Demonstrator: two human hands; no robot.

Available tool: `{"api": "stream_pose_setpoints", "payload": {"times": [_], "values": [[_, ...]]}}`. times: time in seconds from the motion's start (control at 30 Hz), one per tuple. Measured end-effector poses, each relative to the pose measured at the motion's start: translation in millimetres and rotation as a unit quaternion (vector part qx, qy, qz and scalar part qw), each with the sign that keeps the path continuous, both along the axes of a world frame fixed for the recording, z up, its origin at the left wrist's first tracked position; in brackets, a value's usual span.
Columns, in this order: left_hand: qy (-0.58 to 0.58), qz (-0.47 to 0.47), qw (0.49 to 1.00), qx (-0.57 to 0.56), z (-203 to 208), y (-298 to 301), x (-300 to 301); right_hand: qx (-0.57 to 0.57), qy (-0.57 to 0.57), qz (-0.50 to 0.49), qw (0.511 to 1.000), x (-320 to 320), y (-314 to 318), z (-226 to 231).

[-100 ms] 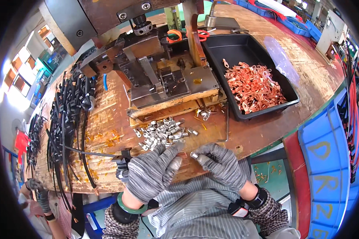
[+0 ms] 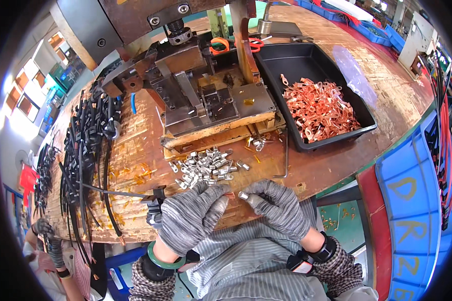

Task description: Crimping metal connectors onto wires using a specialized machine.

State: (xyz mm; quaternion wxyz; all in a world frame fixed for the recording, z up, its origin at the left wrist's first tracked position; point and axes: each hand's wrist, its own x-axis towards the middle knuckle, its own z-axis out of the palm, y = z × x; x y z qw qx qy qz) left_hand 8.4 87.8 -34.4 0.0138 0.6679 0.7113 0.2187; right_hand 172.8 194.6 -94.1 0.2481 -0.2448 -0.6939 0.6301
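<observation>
Through my feed the table stretches ahead of both hands and out to either side, its wooden top scuffed and peeling. On it, straight beyond the hands, I have a heavy metal press with a worn yellowish base. Off to the right of the right hand, beside the table, stands a blue crate. Well to the left of the left hand, a bundle of black cables lies across the table, some ends hanging over the near edge. Farther out than the right hand and a little to its right sits a black tray, holding a heap of copper lugs. Both hands wear grey knitted gloves: my left hand is curled closed, a bare copper end poking past its fingertips, and my right hand pinches a single silver lug between thumb and forefinger. Just beyond the left hand, in front of the press, lies a loose pile of silver lugs. Close by the left hand's outer side is a black connector. The copper end and the pinched lug face each other, near but apart, between the hands.
</observation>
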Motion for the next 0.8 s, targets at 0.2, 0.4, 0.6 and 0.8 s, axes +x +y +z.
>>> {"api": "stream_pose_setpoints", "payload": {"times": [0.2,0.4,0.6,0.8], "values": [[-0.047,0.019,0.999,-0.003,-0.5,-0.5,4.0,0.010,0.035,0.004,0.999,-1.1,-2.7,-0.9],[-0.060,0.031,0.998,-0.020,1.3,-2.4,3.9,-0.015,0.042,0.008,0.999,-3.2,-5.6,1.0],[-0.092,0.024,0.995,-0.019,4.2,-1.5,5.8,-0.160,0.054,0.027,0.985,-4.0,-6.2,1.9],[-0.121,0.004,0.992,-0.041,6.7,1.8,3.6,-0.075,0.051,-0.018,0.996,-3.3,-7.7,1.5]]}}
